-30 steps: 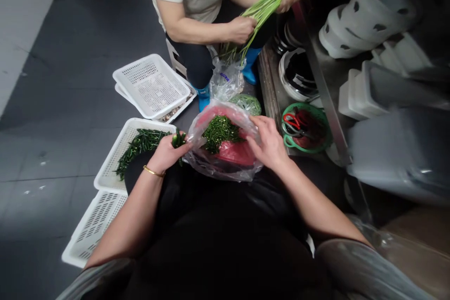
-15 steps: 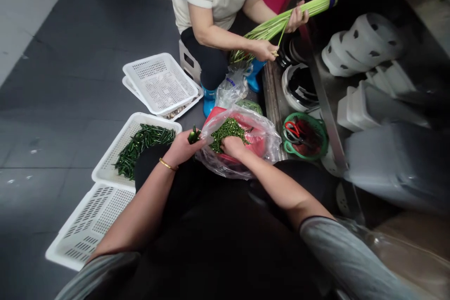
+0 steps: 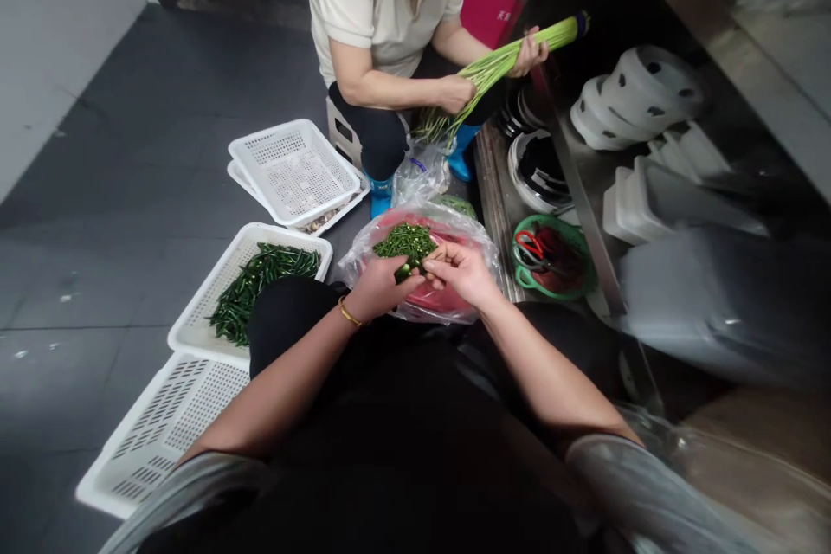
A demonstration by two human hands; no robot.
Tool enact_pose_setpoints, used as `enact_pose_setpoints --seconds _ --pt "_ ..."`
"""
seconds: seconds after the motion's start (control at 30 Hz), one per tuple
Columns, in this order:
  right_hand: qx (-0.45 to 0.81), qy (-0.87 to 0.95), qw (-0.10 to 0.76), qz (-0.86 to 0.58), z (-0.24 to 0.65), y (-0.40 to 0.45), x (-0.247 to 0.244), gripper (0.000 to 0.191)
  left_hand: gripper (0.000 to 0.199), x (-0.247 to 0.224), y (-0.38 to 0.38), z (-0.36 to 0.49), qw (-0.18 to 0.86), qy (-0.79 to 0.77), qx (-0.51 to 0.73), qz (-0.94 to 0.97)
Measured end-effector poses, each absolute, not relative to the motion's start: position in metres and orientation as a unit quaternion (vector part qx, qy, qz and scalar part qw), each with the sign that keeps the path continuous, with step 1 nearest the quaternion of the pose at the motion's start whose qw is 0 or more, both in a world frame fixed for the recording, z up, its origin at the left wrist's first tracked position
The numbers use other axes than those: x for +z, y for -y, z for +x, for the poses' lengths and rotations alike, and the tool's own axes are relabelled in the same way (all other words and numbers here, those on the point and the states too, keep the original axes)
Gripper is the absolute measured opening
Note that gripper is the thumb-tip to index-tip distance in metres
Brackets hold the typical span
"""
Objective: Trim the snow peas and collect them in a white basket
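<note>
My left hand (image 3: 375, 287) is closed around a few green chili peppers (image 3: 405, 271), held low over a red basin (image 3: 441, 305). Thumb and fingers of my right hand (image 3: 466, 275) are pinched together at the peppers' tips; what exactly they grip is too small to make out. A clear plastic bag (image 3: 354, 253) lines the basin and spills over its rim. Inside lies a heap of small green pieces (image 3: 406, 239), just beyond my fingers. To my left, a white perforated basket (image 3: 195, 313) holds a pile of dark green chili peppers (image 3: 263, 281).
Opposite sits a co-worker (image 3: 383, 69) holding a bundle of long green stalks (image 3: 499, 69). Stacked white trays (image 3: 292, 182) and another white basket (image 3: 169, 428) lie on the left floor. At right are a green colander (image 3: 525, 277) with red-handled scissors (image 3: 531, 244) and a metal shelf (image 3: 594, 234).
My right hand has come up out of the heap to meet my left hand, which has moved right over the basin with the peppers. The co-worker's lower hand has shifted left along the stalks.
</note>
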State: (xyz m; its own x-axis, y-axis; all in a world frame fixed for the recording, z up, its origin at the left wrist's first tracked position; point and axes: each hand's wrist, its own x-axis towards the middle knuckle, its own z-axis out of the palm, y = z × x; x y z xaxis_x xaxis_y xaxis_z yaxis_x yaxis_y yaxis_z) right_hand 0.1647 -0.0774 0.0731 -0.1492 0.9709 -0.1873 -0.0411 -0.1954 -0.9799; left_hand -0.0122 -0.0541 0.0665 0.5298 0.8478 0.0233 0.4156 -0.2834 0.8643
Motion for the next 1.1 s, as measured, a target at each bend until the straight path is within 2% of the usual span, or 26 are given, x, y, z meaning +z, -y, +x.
enact_pose_setpoints --seconds 0.1,0.3,0.47,0.6,0.67,0.77,0.9,1.0,1.1 --pt "0.616 0.464 0.409 -0.489 0.162 0.08 0.074 0.036 0.019 0.064 0.057 -0.008 0.478 -0.392 0.237 0.749" --pt "0.63 0.439 0.427 -0.477 0.158 0.083 0.071 0.036 0.033 0.068 0.059 -0.015 0.556 -0.371 0.243 0.703" --pt "0.722 0.38 0.404 -0.415 0.15 0.087 0.074 0.039 0.034 0.078 0.051 -0.025 0.633 -0.26 0.202 0.701" --pt "0.727 0.366 0.398 -0.423 0.15 0.078 0.071 0.041 0.032 0.085 0.048 -0.039 0.662 -0.23 0.161 0.695" --pt "0.689 0.388 0.398 -0.465 0.157 0.073 0.066 0.04 0.03 0.085 0.046 -0.055 0.681 -0.262 0.173 0.661" --pt "0.594 0.442 0.381 -0.554 0.173 0.071 0.056 0.041 0.03 0.081 0.038 -0.098 0.69 -0.358 0.264 0.571" --pt "0.484 0.481 0.337 -0.648 0.188 0.071 0.038 0.046 0.029 0.068 0.03 -0.184 0.595 -0.544 0.367 0.464" --pt "0.489 0.483 0.306 -0.659 0.188 0.072 0.033 0.047 0.031 0.058 0.033 -0.236 0.521 -0.647 0.372 0.414" --pt "0.488 0.5 0.281 -0.658 0.183 0.073 0.036 0.05 0.036 0.046 0.041 -0.26 0.501 -0.673 0.377 0.393"
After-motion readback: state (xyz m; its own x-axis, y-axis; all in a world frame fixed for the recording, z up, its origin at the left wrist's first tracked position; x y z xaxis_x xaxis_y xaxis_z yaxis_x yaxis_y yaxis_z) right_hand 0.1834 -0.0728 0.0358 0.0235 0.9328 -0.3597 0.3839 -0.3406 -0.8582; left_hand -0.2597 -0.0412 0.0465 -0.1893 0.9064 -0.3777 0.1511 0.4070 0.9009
